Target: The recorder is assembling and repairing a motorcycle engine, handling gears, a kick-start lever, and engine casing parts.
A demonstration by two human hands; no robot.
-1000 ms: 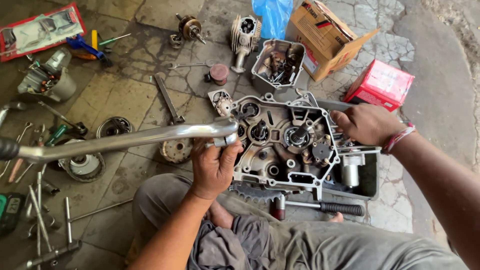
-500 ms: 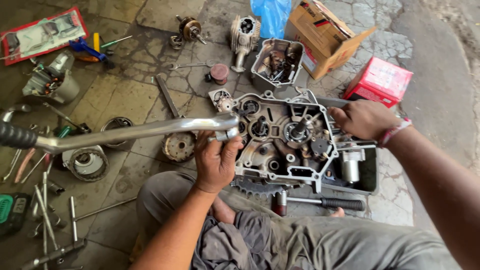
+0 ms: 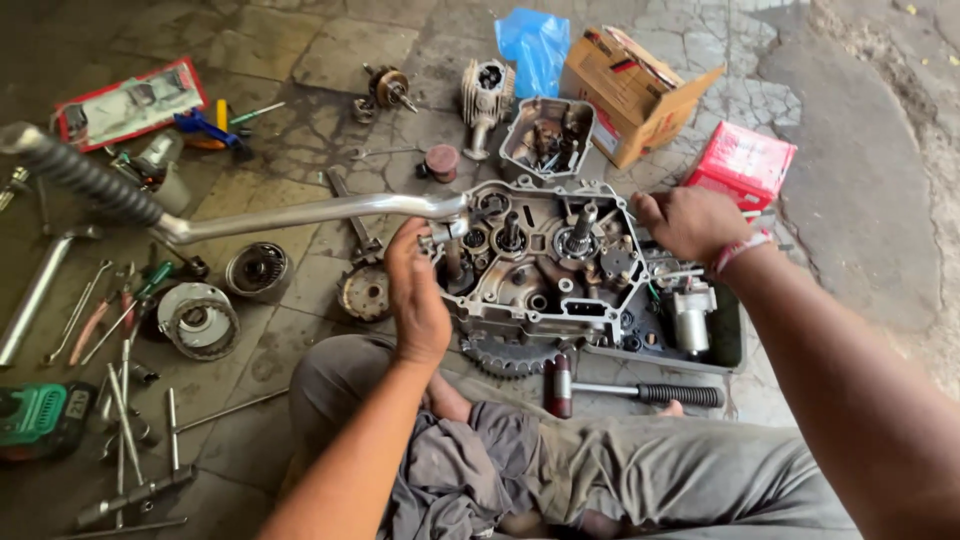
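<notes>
An open engine crankcase (image 3: 545,265) with gears and shafts lies on the stone floor in front of my crossed legs. A long chrome kick-start lever (image 3: 300,213) with a ribbed black rubber end (image 3: 85,180) sticks out to the left from the case's left side. My left hand (image 3: 415,295) is closed around the lever's base where it joins the case. My right hand (image 3: 690,222) grips the case's far right edge.
A hammer (image 3: 630,390) lies by my knee. A sprocket (image 3: 505,355) shows under the case. Wrenches and screwdrivers (image 3: 110,340), a clutch drum (image 3: 198,318), a green meter (image 3: 45,418), a cylinder (image 3: 487,95), a parts-filled cover (image 3: 548,135), a cardboard box (image 3: 632,95) and a red box (image 3: 745,165) surround me.
The lever's free end has swung upward and away from me, its rubber end rising at the left. My left hand has shifted at the lever's base. My right hand stays on the case.
</notes>
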